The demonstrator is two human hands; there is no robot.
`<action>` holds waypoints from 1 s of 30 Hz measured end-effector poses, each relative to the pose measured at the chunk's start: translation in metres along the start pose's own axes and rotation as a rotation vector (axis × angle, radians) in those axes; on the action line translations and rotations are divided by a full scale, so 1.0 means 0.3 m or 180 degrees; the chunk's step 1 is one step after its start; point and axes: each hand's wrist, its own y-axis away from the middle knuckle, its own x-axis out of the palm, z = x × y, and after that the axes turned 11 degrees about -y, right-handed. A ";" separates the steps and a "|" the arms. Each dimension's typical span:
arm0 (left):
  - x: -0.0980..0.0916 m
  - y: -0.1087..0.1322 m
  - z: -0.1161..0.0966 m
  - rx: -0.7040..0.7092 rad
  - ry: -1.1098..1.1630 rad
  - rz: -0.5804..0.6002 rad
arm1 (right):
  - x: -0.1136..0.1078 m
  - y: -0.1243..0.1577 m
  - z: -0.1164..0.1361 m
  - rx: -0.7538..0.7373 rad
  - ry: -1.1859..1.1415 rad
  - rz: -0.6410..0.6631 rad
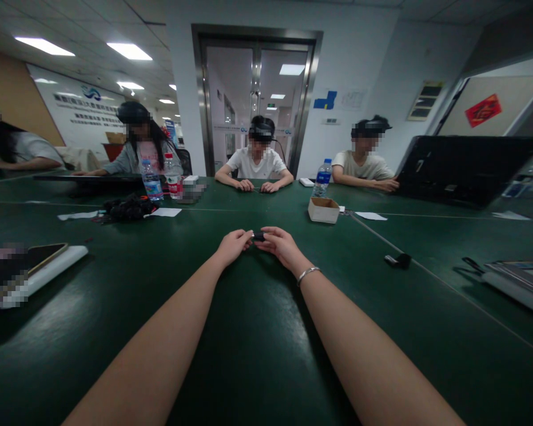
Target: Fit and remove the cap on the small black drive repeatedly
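Both my arms reach out over the green table (pixel 253 331), and the hands meet near its middle. Between them is a small black stick-like piece (pixel 258 236) with a shiny end on its left side; its exact kind is too small to make out. My right hand (pixel 281 244) grips the black body with thumb and fingers, a silver bangle (pixel 308 275) at that wrist. The fingertips of my left hand (pixel 234 247) pinch the shiny end. On the table to the right lies another small black item (pixel 398 260) with a metallic part.
Beyond my hands stand a small open box (pixel 323 210) and a water bottle (pixel 322 177). Two more bottles (pixel 151 180) and a black bundle (pixel 128 207) are at the left. A phone (pixel 47 258) lies near left, a large black screen (pixel 466 168) far right. Several people sit opposite.
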 end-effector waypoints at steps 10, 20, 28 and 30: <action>-0.003 0.000 -0.002 -0.0032 -0.0092 0.0026 | 0.001 -0.004 0.000 0.0023 -0.0018 -0.0012; -0.002 -0.015 0.027 0.0031 -0.0242 0.0018 | 0.004 0.004 0.004 0.0010 0.0001 0.0026; -0.003 -0.014 0.023 -0.0029 -0.0328 -0.0044 | 0.009 0.008 0.008 0.0013 0.0006 0.0025; -0.005 -0.011 0.017 -0.0058 -0.0351 -0.0062 | 0.012 0.011 0.010 0.0012 0.0014 0.0020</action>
